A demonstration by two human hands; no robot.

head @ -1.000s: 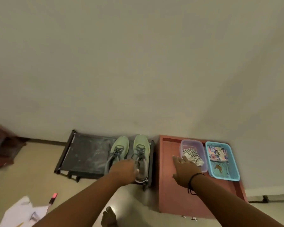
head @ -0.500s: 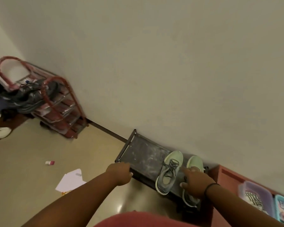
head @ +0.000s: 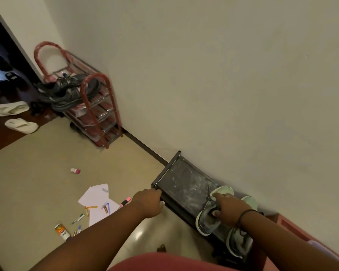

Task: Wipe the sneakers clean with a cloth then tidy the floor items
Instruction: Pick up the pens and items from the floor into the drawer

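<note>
Two pale green sneakers stand side by side on a low black rack [head: 184, 182] against the wall. My right hand [head: 228, 210] is on the left sneaker [head: 206, 223], with the thumb inside its opening and the fingers over the laces. The right sneaker [head: 240, 242] lies partly under my right wrist. My left hand [head: 149, 202] grips the rack's front rail near its left corner. Loose white papers [head: 93, 198], a pink highlighter [head: 125, 201], pens [head: 77, 219], a tube [head: 62, 231] and a small pink-capped bottle [head: 75, 170] lie on the floor. No cloth is visible.
A red wire shoe rack [head: 92, 108] with dark shoes stands by the wall at the back left. Two white slippers [head: 10, 108] lie near a dark doorway. A red-brown cabinet [head: 282, 222] adjoins the black rack on the right.
The view swung left toward the floor. My left hand left the sneakers and went to the rack's left front corner. My right hand moved from the cabinet top onto the left sneaker.
</note>
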